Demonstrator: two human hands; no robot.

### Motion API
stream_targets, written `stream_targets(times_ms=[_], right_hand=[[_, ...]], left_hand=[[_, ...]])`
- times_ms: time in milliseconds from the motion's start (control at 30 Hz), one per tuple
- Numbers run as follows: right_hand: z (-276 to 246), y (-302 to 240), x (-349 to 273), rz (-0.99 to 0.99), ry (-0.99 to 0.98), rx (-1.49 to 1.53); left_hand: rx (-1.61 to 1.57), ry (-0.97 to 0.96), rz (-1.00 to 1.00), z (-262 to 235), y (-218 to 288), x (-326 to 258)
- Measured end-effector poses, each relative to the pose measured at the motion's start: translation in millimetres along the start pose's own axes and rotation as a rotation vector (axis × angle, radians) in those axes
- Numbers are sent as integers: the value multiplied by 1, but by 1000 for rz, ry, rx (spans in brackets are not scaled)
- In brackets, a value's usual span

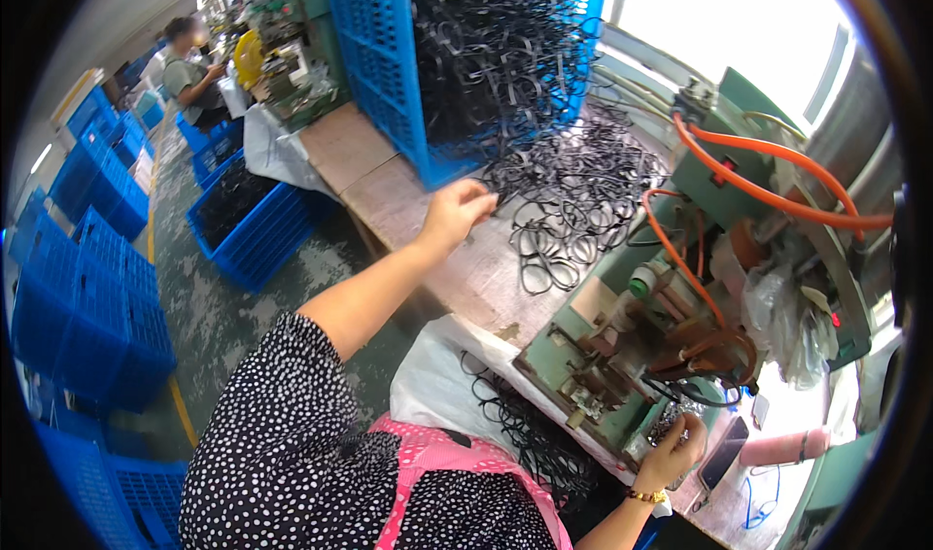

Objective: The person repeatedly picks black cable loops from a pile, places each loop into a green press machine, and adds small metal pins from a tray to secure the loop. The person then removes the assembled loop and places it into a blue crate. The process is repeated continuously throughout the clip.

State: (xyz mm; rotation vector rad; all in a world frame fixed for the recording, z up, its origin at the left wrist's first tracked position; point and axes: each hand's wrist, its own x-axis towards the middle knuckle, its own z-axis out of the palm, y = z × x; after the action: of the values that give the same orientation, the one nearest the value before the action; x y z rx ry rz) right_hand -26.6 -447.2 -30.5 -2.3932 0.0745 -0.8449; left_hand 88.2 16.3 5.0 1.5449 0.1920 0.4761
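My left hand (455, 216) reaches over the worktable, fingers bent toward the thumb, beside the edge of a loose pile of black eyeglass frames (573, 181). Whether a frame is pinched in its fingertips cannot be made out. My right hand (675, 450), wearing a gold-coloured bracelet, has its fingers drawn together at a small tray of shiny metal bits (669, 421). Anything in those fingertips is too small to tell. Between my hands stands a green bench machine (603, 356) with metal clamps.
A blue crate (379, 54) tipped on its side spills frames onto the table (466, 278). Orange hoses (777, 186) loop over the machine. More frames (535, 443) lie by my lap. A phone (724, 451) rests at right. Blue crates (97, 307) line the aisle; a co-worker (190, 74) sits beyond.
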Motion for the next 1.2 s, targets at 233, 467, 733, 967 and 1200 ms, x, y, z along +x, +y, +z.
stream_targets(times_ms=[233,467,733,967,1200], right_hand=[[-2,0,-7,30,100,108],[-15,-22,-8,14,82,57],[-21,-19,-7,0,20,172],[11,5,-3,169,46,609],[-8,-1,-4,33,94,325]], left_hand=[[-57,-112,-130,12,28,-12],[87,-168,-57,34,-33,-43],[224,-167,-22,45,-59,-52],[-59,-195,-222,52,-24,-67],[-209,-147,-3,54,24,-79]])
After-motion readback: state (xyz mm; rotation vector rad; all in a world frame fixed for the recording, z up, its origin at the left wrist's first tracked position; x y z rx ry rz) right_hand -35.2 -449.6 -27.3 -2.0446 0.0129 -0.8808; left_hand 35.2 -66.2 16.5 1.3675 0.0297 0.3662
